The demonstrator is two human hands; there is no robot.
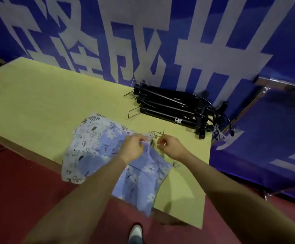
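On the yellow table, at its near edge, lies the blue floral garment, partly over a paler printed cloth, with a stack of black hangers well apart by the wall. It looks light, thin and floppy, apt to slide and bunch, so the firmer top hem is the place to grip. The left hand pinches that hem with curled fingers; the right hand curls beside a small wire hook, whether holding it I cannot tell
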